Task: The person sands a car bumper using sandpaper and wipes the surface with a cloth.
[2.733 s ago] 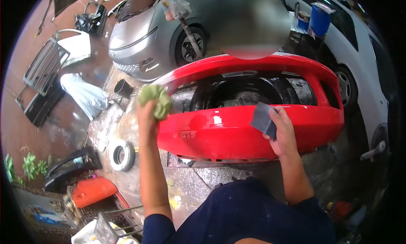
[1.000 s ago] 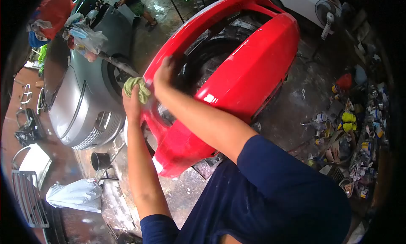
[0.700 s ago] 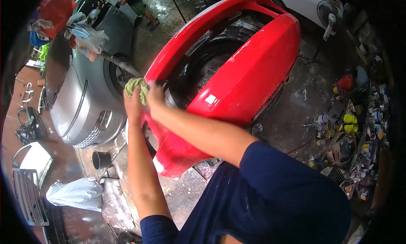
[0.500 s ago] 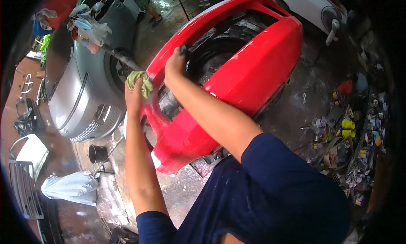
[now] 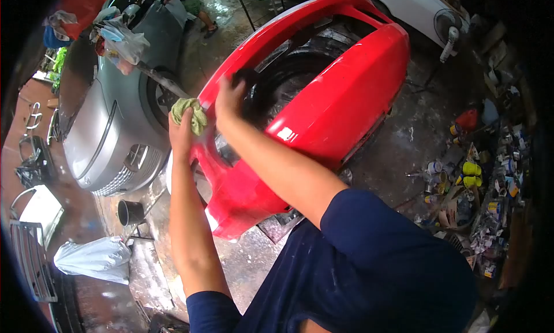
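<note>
A red car bumper (image 5: 340,96) with glossy and pale, dull patches stretches diagonally in front of me. My left hand (image 5: 181,131) is closed around a crumpled yellow-green cloth (image 5: 193,115) at the bumper's near left edge. Beside it, my right hand (image 5: 229,102) is over the bumper's upper bar, next to the wide opening. Its fingers are closed on a small dark object (image 5: 247,79), blurred by motion and too unclear to name. Through the opening a black round shape (image 5: 288,79) shows beneath the bumper.
A silver car (image 5: 109,131) stands left, a white car (image 5: 404,7) behind. Tins and litter (image 5: 456,183) lie along the right. A black bucket (image 5: 131,212) and a covered bundle (image 5: 95,259) are at lower left. A fan (image 5: 447,30) stands upper right; a person's leg (image 5: 206,18) shows at the back.
My right hand has moved a little down and left along the bumper bar, closer to the cloth. The left hand with the cloth stays nearly in place. The view has shifted slightly.
</note>
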`<action>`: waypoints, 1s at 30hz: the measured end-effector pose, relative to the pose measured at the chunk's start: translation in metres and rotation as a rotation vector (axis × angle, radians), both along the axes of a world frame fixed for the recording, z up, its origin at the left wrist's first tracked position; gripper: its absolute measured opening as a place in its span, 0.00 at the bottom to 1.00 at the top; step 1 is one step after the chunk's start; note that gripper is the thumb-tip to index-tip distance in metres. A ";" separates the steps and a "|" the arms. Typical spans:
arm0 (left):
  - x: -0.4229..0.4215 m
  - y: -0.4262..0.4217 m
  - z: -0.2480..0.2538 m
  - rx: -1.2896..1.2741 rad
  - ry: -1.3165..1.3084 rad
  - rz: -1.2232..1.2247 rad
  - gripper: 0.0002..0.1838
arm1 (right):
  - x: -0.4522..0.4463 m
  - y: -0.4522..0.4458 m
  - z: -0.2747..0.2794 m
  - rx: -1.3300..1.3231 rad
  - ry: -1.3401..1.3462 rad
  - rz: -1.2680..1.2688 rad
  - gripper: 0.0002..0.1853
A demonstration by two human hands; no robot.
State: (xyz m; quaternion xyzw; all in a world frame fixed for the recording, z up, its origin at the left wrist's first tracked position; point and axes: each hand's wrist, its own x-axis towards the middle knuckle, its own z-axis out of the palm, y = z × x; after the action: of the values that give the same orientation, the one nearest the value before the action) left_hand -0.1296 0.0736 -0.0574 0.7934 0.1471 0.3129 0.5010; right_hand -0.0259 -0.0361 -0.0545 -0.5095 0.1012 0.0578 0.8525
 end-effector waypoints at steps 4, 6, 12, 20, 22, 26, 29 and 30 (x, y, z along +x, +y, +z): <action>0.000 0.001 -0.004 -0.084 -0.056 0.018 0.19 | -0.049 0.008 -0.023 -0.084 0.010 0.182 0.38; 0.002 0.001 -0.007 -0.109 -0.086 -0.020 0.18 | -0.052 0.011 -0.028 -0.166 0.091 0.318 0.36; 0.001 0.004 -0.007 -0.095 -0.087 0.003 0.17 | -0.067 0.028 -0.031 -0.157 -0.029 0.256 0.32; 0.001 0.009 -0.006 -0.083 -0.048 -0.053 0.21 | 0.018 0.013 -0.005 0.211 0.126 0.019 0.25; 0.002 0.007 -0.008 -0.049 -0.064 -0.045 0.20 | 0.047 0.008 -0.007 0.172 0.051 -0.069 0.26; 0.001 0.002 -0.003 -0.074 -0.050 -0.007 0.20 | -0.020 0.018 -0.008 0.074 0.105 0.081 0.45; 0.000 -0.005 0.001 -0.055 -0.060 0.035 0.20 | -0.068 0.012 -0.001 0.123 0.146 0.374 0.52; -0.001 -0.004 -0.001 -0.063 -0.062 0.023 0.20 | -0.058 0.011 -0.001 0.174 0.131 0.319 0.53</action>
State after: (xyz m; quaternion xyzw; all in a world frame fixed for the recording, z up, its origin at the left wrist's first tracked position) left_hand -0.1302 0.0698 -0.0580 0.7655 0.1503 0.3382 0.5264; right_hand -0.0835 -0.0248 -0.0557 -0.4385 0.0691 0.2339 0.8650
